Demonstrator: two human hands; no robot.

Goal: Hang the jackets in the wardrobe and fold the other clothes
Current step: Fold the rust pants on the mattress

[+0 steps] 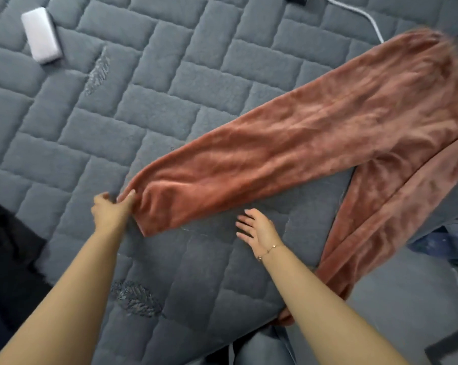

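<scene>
A pair of rust-pink fleece trousers (314, 127) lies spread on a grey quilted bed cover (143, 101). One leg stretches from the upper right down to the middle. The other leg runs along the bed's right edge and hangs over the corner near my right forearm. My left hand (110, 209) pinches the cuff of the stretched leg between thumb and fingers. My right hand (257, 227) hovers flat over the cover just below that leg, fingers straight, holding nothing. A thin bracelet circles its wrist.
A white rectangular block (41, 35) lies at the upper left of the bed. A white cable (362, 14) and a black plug sit at the top edge. Dark floor shows at the left, cluttered floor beyond the bed's right edge.
</scene>
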